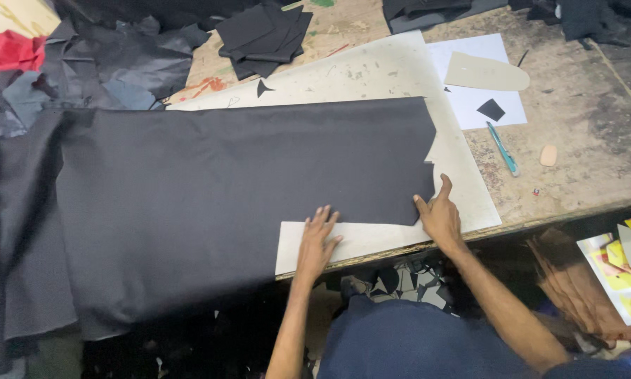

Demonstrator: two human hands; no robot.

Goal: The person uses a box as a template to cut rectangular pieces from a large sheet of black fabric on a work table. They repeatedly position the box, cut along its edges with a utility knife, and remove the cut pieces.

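A large sheet of black fabric (224,182) lies spread over a pale cutting board (371,70) on the worn table, its left part hanging off the front edge. My left hand (317,242) rests flat with fingers spread at the fabric's near edge, partly on the board. My right hand (438,214) presses on the fabric's jagged right corner, thumb and forefinger apart. Neither hand holds anything.
A beige sole-shaped pattern (485,72) and a small black cut piece (491,109) lie on white paper at the right. A teal pen (503,149) and a pale eraser-like lump (548,155) lie beside it. Stacked black pieces (263,35) sit behind; dark leather scraps (104,63) pile at left.
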